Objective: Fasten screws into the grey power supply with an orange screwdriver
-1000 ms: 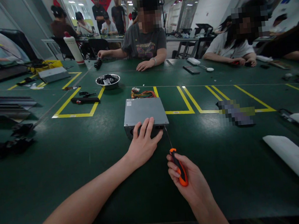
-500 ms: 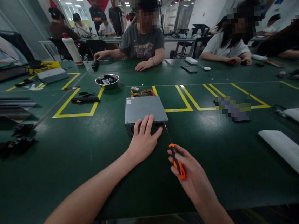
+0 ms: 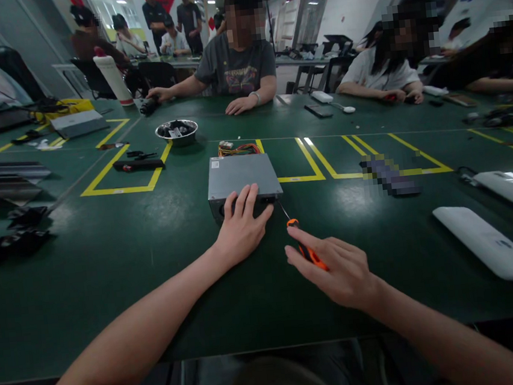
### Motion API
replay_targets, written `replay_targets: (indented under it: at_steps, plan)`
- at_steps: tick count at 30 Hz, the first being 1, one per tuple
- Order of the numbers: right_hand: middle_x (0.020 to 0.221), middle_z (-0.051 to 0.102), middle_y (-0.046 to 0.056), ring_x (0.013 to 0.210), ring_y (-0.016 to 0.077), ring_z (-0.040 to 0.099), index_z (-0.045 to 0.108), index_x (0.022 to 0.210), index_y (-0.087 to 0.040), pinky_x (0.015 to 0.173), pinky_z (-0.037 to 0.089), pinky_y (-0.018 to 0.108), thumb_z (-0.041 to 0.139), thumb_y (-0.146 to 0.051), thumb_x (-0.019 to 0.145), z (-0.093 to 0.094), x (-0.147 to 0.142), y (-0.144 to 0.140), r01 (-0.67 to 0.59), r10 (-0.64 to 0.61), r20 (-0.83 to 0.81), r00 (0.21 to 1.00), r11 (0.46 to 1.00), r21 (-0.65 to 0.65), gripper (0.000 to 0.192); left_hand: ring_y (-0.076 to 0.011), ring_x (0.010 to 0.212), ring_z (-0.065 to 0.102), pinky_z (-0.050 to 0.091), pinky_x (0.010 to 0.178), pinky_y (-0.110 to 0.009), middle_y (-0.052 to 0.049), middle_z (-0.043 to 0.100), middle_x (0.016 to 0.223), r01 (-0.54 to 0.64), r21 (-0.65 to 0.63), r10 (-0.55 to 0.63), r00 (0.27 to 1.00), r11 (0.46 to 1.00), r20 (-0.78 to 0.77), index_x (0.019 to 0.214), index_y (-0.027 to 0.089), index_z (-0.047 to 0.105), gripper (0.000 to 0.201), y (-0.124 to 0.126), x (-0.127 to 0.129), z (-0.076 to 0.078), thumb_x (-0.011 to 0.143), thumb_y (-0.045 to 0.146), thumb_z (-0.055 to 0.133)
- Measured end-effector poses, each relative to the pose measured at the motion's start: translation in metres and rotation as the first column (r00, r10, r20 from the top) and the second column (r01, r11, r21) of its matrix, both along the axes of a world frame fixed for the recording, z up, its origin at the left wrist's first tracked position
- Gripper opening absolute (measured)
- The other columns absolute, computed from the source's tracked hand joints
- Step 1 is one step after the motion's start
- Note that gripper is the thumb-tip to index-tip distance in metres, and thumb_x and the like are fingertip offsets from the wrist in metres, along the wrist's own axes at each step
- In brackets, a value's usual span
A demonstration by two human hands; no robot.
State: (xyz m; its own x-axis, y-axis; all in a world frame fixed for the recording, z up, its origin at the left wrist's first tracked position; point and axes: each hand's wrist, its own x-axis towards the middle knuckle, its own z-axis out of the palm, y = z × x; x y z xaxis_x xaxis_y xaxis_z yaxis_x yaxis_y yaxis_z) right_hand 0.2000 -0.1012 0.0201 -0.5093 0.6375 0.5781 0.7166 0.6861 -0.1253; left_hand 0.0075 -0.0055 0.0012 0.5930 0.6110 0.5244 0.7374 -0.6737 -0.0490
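A grey metal power supply box [image 3: 241, 174] lies on the green table [image 3: 109, 261], coloured wires [image 3: 237, 149] trailing from its far side. My left hand [image 3: 240, 225] rests flat on the box's near edge, fingers spread over its top. My right hand [image 3: 336, 266] lies palm down over the orange-and-black handle of a screwdriver [image 3: 306, 251], fingers loosely around it. The thin shaft points at the box's near right corner.
A metal bowl [image 3: 176, 129] with dark parts stands beyond the box, black tools [image 3: 138, 164] inside yellow floor-tape marks to its left. White covers [image 3: 488, 243] lie at the right, black parts [image 3: 11, 240] at the left. Other people sit across the table.
My right hand has rolled from an upright grip to palm down over the screwdriver handle, and the handle has tilted to the right. My left hand stays on the box.
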Motion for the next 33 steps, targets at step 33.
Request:
replay_targets:
  at_steps: [33]
  plan:
    - [0.112,0.063,0.009,0.08,0.0172,0.065,0.059,0.089,-0.023,0.065,0.054,0.029,0.069,-0.034,0.066,-0.032,0.006,0.016,-0.246,0.246,-0.047,0.968,0.969,0.003,0.027,-0.0323,0.129,0.023,0.02,0.101,-0.05,-0.015,0.029,0.139,-0.01,0.06,0.009,1.0,0.998,0.008,0.119,0.027,0.05,0.043,-0.002,0.001,-0.002,0.076,0.021,0.056]
